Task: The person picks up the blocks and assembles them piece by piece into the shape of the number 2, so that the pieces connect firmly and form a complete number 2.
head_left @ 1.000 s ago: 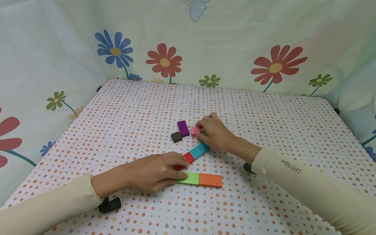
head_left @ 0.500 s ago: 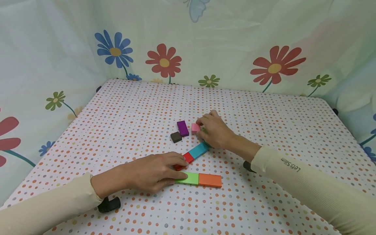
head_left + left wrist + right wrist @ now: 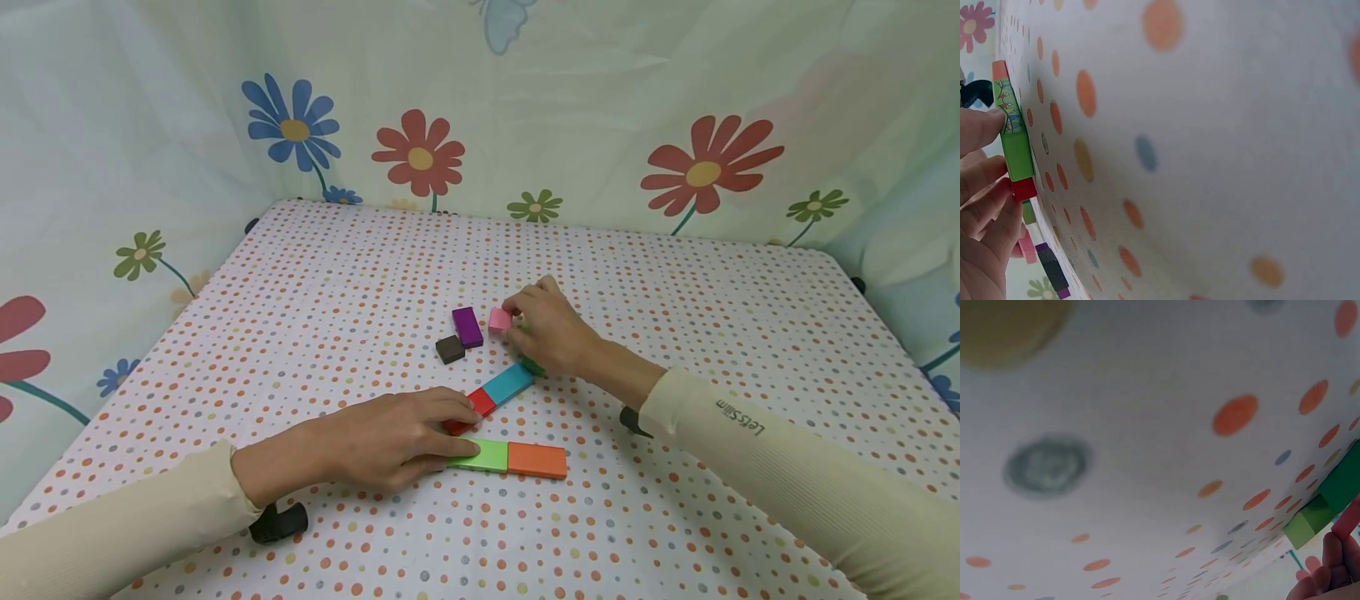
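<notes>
My left hand (image 3: 397,437) lies low over the cloth, its thumb on a light green block (image 3: 487,457) and its fingertips on a red block (image 3: 482,403). An orange block (image 3: 537,461) joins the light green one end to end. A sky-blue block (image 3: 508,384) continues from the red one in a slanting row, with a dark green block (image 3: 533,367) after it, partly hidden below my right hand (image 3: 553,333). That hand pinches a small pink block (image 3: 498,321) between thumb and finger. Under it, the right wrist view also shows a yellowish-green block (image 3: 1308,524).
A purple block (image 3: 467,327) and a dark brown block (image 3: 450,350) lie close together just left of the pink one. The dotted cloth (image 3: 360,292) covers the table, and a flower-printed curtain (image 3: 570,100) stands behind and at the sides.
My right hand has shifted slightly away from me with the pink block, which is now a little tilted. More of the dark green block shows. My left hand has stayed in place.
</notes>
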A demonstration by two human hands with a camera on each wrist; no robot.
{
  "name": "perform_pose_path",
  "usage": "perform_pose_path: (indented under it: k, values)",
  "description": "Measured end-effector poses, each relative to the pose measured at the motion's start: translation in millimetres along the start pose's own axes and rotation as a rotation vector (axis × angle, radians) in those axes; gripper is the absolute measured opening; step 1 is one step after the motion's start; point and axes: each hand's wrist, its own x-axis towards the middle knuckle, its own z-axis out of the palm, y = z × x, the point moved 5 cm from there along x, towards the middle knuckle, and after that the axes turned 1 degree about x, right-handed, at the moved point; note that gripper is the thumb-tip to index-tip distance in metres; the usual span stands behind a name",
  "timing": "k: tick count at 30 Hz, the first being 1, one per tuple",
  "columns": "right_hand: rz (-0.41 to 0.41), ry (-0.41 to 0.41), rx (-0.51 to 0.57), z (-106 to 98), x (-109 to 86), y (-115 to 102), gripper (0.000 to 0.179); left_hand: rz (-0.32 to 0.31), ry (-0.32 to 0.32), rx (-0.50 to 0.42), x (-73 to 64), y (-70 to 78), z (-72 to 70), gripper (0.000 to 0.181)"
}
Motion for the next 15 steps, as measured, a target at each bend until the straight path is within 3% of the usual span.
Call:
perform_pose_path:
  k: [9, 15]
  values:
    - [0.023, 0.013, 0.022, -0.1, 3.1, 5.9, 0.036, -0.008, -0.008, -0.004, -0.3, -1.0, 1.4, 0.028]
    - [0.110, 0.015, 0.100, -0.8, 5.2, 12.5, 0.038, -0.011, -0.009, -0.010, -0.5, -1.6, 1.3, 0.028]
